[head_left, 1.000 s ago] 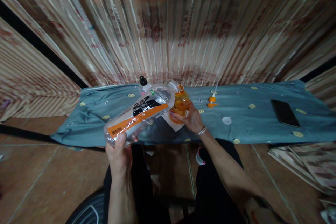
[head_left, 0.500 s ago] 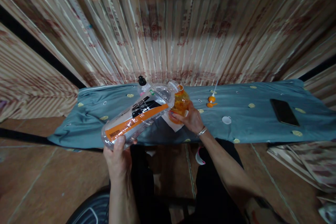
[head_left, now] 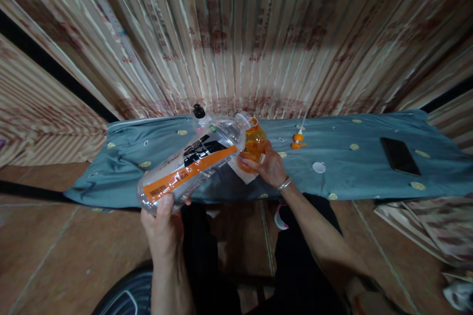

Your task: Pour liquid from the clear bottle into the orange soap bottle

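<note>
My left hand [head_left: 164, 226] is closed around the lower end of a large clear plastic bottle [head_left: 192, 165] with an orange, black and white label. The bottle is tilted, its neck pointing up and right to the mouth of an orange see-through bottle [head_left: 254, 145]; whether the two rims touch I cannot tell. Around the side of the orange bottle, my right hand [head_left: 271, 165] is closed, a bracelet on its wrist. Beneath that bottle lies a white paper [head_left: 244, 173]. An orange pump head [head_left: 297, 141] with a thin tube rests right of the bottles.
A teal cloth [head_left: 340, 157] with yellow prints covers the narrow table. Behind the clear bottle stands a black-topped bottle [head_left: 199, 113]. A small white cap [head_left: 319, 167] and a dark phone [head_left: 400, 156] lie to the right. Striped curtains [head_left: 240, 34] hang behind.
The base of the clear bottle, with my left hand, has shifted slightly left and down. My right hand and the orange bottle have stayed in place.
</note>
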Demonstrator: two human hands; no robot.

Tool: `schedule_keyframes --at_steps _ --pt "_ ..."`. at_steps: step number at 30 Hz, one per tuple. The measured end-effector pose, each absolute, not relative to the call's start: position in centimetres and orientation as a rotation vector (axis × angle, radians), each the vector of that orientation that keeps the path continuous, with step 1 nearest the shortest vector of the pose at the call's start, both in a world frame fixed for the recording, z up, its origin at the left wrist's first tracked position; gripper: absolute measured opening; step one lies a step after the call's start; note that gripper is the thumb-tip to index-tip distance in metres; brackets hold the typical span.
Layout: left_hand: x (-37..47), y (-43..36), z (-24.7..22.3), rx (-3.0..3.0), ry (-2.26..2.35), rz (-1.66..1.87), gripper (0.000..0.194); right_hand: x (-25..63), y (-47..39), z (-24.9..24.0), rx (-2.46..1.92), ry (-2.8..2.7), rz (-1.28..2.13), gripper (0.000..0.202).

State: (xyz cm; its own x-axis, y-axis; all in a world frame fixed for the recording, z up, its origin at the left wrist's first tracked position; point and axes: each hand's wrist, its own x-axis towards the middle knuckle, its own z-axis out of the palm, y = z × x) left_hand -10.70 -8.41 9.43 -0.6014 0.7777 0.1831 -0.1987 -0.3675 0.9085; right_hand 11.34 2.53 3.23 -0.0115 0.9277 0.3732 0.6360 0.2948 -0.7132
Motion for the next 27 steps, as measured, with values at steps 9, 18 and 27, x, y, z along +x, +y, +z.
schedule_keyframes --at_steps 9,18,27 --pt "-10.57 -8.43 9.52 0.855 1.264 2.009 0.051 11.37 2.53 2.99 -1.438 -1.733 0.420 0.068" --pt "-10.51 -8.43 9.84 0.875 1.278 1.990 0.053 11.34 2.46 3.21 -1.431 -1.714 0.438 0.071" --pt "-10.60 -8.45 9.74 0.903 1.225 1.999 0.044 11.37 2.54 3.21 -1.431 -1.706 0.447 0.069"
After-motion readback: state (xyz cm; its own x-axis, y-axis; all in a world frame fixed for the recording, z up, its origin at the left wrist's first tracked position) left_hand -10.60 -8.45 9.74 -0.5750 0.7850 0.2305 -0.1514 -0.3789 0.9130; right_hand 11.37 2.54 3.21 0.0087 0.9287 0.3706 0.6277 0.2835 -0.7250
